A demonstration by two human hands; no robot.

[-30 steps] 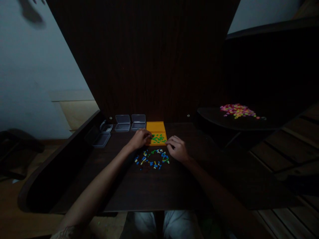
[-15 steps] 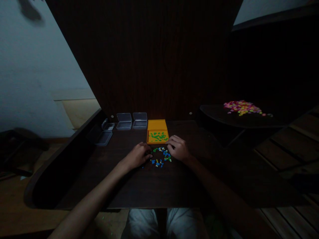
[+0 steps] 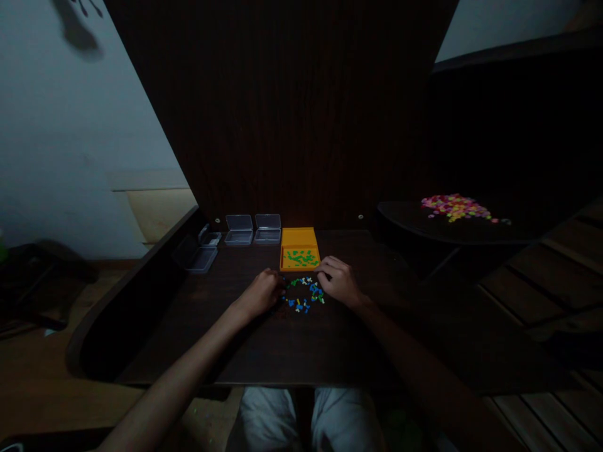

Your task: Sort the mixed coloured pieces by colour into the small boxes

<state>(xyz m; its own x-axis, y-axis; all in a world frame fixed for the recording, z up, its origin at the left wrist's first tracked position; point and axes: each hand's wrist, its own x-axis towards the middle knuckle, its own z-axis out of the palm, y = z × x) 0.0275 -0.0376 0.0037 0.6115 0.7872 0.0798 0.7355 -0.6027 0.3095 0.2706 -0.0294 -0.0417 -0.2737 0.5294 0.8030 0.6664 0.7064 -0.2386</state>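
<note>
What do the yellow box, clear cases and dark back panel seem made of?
Yellow box: probably smooth, opaque plastic, evenly colored.
Clear cases: likely smooth plastic; see-through with pale edges.
Dark back panel: wood or wood-look laminate, matte; faint grain streaks show.

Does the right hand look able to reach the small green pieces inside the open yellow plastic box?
Probably yes: the right hand is at the near right corner of the open yellow plastic box, and nothing covers the small green pieces.

Head view, facing forward, down at desk point(image 3: 292, 351).
</note>
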